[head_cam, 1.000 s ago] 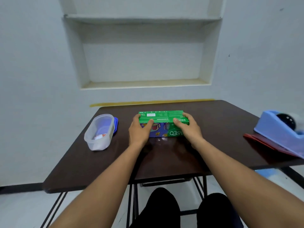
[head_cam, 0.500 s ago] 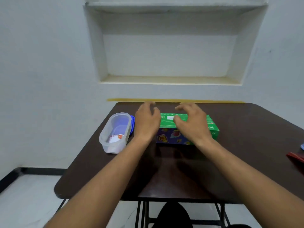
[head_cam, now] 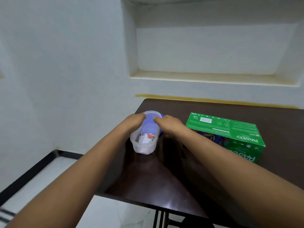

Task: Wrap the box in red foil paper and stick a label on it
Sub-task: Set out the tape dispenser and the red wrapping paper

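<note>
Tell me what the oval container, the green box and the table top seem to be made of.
Oval container: translucent plastic, probably; the paper pieces inside show through its cloudy wall.
Green box: printed cardboard by its look; crisp folded edges, matte sheen, lettering on the faces.
Table top: dark brown, glossy, with soft light reflections; polished wood or laminate, I cannot tell which.

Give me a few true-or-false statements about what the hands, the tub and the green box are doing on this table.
1. Both hands, left hand and right hand, are at the clear oval plastic tub. True.
2. The green cardboard box is already wrapped in red foil. False: it is bare, its print showing.
3. The tub holds small printed paper pieces. True.
4. The box sits left of the tub. False: it lies to its right on the dark brown table.
5. A hand rests on the box. False: neither touches it.
</note>
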